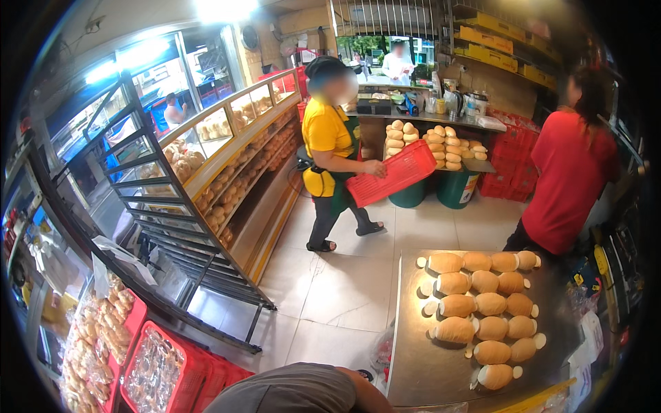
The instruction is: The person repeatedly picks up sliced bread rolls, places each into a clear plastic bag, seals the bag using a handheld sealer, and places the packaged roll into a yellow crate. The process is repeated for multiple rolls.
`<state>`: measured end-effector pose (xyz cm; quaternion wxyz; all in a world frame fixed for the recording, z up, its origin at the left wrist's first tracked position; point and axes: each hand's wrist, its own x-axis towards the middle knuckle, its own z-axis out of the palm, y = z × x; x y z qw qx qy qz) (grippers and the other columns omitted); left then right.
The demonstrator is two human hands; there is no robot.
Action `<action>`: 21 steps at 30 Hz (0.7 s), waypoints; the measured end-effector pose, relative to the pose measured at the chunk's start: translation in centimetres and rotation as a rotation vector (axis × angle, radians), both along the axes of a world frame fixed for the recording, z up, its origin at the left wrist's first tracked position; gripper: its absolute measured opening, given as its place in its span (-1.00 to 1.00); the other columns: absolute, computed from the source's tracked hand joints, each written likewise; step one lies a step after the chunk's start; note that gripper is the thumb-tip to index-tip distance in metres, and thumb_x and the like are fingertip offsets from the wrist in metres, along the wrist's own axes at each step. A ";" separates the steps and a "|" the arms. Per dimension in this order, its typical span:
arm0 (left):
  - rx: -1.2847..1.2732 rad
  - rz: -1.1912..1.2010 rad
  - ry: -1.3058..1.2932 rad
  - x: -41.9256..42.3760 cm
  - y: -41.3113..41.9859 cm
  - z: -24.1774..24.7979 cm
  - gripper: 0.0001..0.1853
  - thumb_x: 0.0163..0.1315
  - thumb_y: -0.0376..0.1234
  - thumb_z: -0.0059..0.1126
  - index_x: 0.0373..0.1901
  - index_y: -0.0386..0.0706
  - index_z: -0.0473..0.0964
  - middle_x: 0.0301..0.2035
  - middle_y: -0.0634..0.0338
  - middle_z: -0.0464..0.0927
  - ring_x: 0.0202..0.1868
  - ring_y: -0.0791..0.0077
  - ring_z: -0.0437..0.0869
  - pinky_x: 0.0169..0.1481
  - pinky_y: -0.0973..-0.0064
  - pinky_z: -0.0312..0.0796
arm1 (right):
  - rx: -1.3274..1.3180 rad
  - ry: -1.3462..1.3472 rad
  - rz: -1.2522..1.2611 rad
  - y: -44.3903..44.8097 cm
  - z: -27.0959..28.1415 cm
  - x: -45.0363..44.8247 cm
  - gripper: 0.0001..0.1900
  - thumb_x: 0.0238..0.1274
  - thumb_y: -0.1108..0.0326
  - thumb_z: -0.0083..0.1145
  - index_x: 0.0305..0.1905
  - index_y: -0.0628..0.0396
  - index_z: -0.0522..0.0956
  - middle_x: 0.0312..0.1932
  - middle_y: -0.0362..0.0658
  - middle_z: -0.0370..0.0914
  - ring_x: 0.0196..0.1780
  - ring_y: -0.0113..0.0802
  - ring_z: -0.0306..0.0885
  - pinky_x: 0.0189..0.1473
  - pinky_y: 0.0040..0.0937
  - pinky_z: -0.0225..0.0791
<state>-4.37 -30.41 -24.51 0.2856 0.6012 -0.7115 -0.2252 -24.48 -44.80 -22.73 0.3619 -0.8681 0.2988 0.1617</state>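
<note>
Both my hands are out of view. At the bottom edge, a grey shirt (289,390) and part of a bare arm (369,392) show. Before me at the right stands a metal-topped table (413,356). Rows of golden-brown bread rolls (490,303) lie on it, many touching end to end. Small pale round pieces (429,308) sit at the ends of several rows. A yellow strip (542,395) crosses the table's near right corner.
A person in yellow (330,134) carries a red crate (392,173) across the tiled floor. Another person in red (573,175) stands beyond the table. A black rack (201,227) and bread display case (242,180) line the left. Red crates (191,377) of wrapped goods stand bottom left.
</note>
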 end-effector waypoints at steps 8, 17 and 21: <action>0.194 -0.052 0.099 -1.8 -1.0 0.2 -0.78 0.28 -0.21 0.21 -0.30 -0.17 0.66 -0.39 -0.04 0.67 -0.28 0.04 0.71 -0.14 0.07 0.53 | -0.211 0.015 -0.046 1.3 6.3 -0.8 -0.56 0.49 0.11 0.06 0.25 0.19 0.58 0.08 0.26 0.66 0.15 0.16 0.65 0.15 0.11 0.48; 0.254 -0.357 0.164 2.4 -3.9 0.3 -0.80 0.38 -0.30 0.25 -0.29 -0.27 0.66 -0.35 -0.09 0.69 -0.30 -0.04 0.71 -0.11 0.09 0.53 | -0.159 -0.375 -0.348 0.5 6.5 -2.3 -0.85 0.16 0.47 0.22 -0.17 0.20 0.52 -0.42 0.09 0.60 -0.32 0.03 0.65 -0.21 -0.17 0.48; 0.285 -0.312 0.296 2.6 -5.1 1.7 -0.68 0.25 -0.16 0.44 -0.36 -0.28 0.70 -0.42 -0.07 0.71 -0.37 0.03 0.75 -0.15 0.15 0.58 | -0.072 -0.238 -0.490 1.5 6.5 -2.3 -0.83 0.11 0.51 0.21 -0.17 0.19 0.53 -0.40 0.09 0.59 -0.30 0.03 0.62 -0.19 -0.13 0.45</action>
